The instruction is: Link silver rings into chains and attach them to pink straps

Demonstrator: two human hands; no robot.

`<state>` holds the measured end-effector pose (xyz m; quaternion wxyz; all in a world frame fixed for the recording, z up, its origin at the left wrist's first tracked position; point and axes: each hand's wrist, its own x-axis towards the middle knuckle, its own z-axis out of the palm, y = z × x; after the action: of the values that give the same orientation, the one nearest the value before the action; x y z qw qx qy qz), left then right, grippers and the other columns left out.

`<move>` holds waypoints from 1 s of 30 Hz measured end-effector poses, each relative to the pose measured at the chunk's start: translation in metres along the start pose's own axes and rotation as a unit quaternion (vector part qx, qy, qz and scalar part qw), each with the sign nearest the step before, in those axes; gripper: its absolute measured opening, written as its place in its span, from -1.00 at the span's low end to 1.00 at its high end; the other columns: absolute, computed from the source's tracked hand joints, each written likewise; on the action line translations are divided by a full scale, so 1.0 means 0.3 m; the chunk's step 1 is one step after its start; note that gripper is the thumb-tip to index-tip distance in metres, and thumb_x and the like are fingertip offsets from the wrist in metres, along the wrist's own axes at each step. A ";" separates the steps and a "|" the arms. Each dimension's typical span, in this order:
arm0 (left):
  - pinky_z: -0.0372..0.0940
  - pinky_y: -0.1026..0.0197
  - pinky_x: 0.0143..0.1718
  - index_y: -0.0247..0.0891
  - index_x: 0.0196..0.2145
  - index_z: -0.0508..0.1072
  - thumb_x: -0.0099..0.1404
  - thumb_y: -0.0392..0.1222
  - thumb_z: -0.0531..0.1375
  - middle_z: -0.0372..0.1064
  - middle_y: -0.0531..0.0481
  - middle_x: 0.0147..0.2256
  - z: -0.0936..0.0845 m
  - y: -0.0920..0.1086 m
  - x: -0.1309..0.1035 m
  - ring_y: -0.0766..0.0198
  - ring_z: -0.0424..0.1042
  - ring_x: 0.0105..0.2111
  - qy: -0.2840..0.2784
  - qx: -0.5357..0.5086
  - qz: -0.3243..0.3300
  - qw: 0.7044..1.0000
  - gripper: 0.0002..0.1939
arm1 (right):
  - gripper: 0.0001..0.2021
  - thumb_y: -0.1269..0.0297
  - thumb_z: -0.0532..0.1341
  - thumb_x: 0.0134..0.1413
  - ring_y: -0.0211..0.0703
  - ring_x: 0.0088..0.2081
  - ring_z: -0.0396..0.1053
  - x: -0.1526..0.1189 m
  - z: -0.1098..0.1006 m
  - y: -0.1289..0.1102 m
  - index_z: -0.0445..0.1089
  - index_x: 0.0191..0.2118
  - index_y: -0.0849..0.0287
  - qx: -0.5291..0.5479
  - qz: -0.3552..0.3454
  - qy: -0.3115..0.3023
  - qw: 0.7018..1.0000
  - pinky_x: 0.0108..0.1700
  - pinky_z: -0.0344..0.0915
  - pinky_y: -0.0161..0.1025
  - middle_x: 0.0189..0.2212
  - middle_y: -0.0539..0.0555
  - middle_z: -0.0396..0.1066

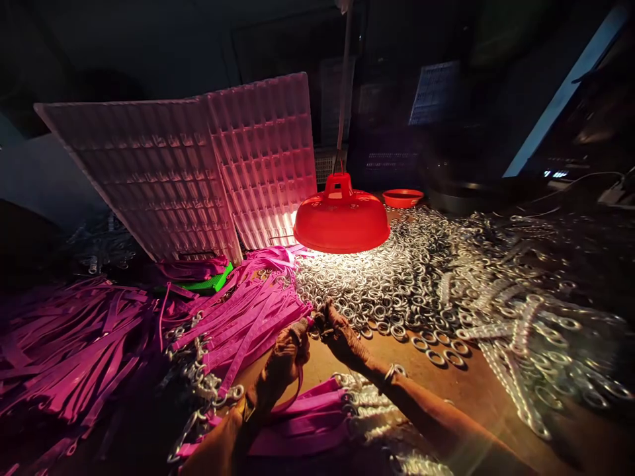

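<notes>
My left hand (290, 347) is closed round a pink strap (299, 380), whose tail hangs below the fist. Close beside it, my right hand (342, 336) is closed with its fingertips pinched together; what they hold is too dark and small to make out. Both hands are over the brown tabletop (317, 363), in front of a heap of metal rings (397, 284). Beneath my forearms lie finished-looking pink straps (307, 420) with metal chains (372, 410) at their ends. A pile of loose pink straps (248, 311) is just left of my hands.
A red lamp (342, 221) hangs low over the rings. Ribbed translucent panels (262, 152) stand behind the straps, near a green object (213, 281). More pink straps (74, 344) lie far left. Metal chains (516, 344) spread at right; a red bowl (403, 198) sits behind.
</notes>
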<state>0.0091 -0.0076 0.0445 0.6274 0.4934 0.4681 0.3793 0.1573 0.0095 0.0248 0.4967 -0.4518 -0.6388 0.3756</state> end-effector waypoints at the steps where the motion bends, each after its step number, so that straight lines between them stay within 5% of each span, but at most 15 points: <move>1: 0.01 0.27 -0.59 -0.19 -0.54 0.17 0.13 0.30 0.09 -0.10 0.15 -0.61 0.004 -0.002 0.002 0.42 -0.08 -0.62 -0.001 -0.042 0.009 0.999 -0.53 | -0.80 0.17 -0.07 0.18 -0.29 -0.54 -0.03 -0.002 0.003 -0.003 0.14 -0.21 0.16 -0.009 -0.007 -0.002 1.000 -0.53 0.03 -0.33 -0.56 -0.08 0.08; 7: -0.18 0.31 -0.64 -0.20 -0.58 0.06 0.04 0.20 0.21 -0.11 0.22 -0.67 0.009 -0.042 0.036 0.49 -0.15 -0.68 -0.015 -0.150 0.025 0.988 -0.51 | -0.90 0.28 -0.04 0.10 -0.31 -0.51 0.04 -0.007 0.020 -0.024 0.05 -0.41 0.14 -0.022 0.001 -0.006 1.000 -0.48 0.09 -0.33 -0.53 -0.05 0.14; 19: -0.18 0.36 -0.67 -0.25 -0.62 0.14 -0.04 0.02 0.23 -0.04 0.22 -0.66 -0.003 -0.048 0.049 0.53 -0.12 -0.69 0.007 -0.020 0.021 1.000 -0.63 | -0.75 0.12 -0.02 0.10 -0.30 -0.49 0.08 0.064 -0.010 -0.032 0.10 -0.47 0.16 -0.018 0.040 -0.097 0.994 -0.47 0.13 -0.33 -0.52 -0.03 0.14; 24: -0.14 0.34 -0.71 -0.28 -0.60 0.26 -0.06 0.04 0.19 0.10 0.18 -0.71 -0.022 0.086 0.024 0.51 -0.02 -0.75 -0.039 -0.003 -0.068 0.997 -0.68 | -0.76 0.09 -0.03 0.19 -0.37 -0.57 0.12 0.028 -0.041 -0.102 0.12 -0.27 0.18 -0.069 0.015 -0.176 0.982 -0.54 0.11 -0.38 -0.51 -0.05 0.21; 30: -0.24 0.32 -0.69 -0.34 -0.57 0.39 0.02 -0.05 0.20 0.05 0.20 -0.72 -0.038 0.240 -0.098 0.52 -0.08 -0.72 -0.142 0.095 -0.132 0.977 -0.74 | -0.78 0.28 0.06 0.19 -0.42 -0.64 0.00 -0.164 -0.091 -0.226 0.06 -0.07 0.17 -0.155 -0.025 -0.255 0.954 -0.59 -0.09 -0.42 -0.57 -0.11 0.24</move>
<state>-0.0110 -0.0160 0.1199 0.6823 0.5334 0.4689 0.1735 0.1748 -0.0572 0.0793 0.2505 -0.3964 -0.8053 0.3628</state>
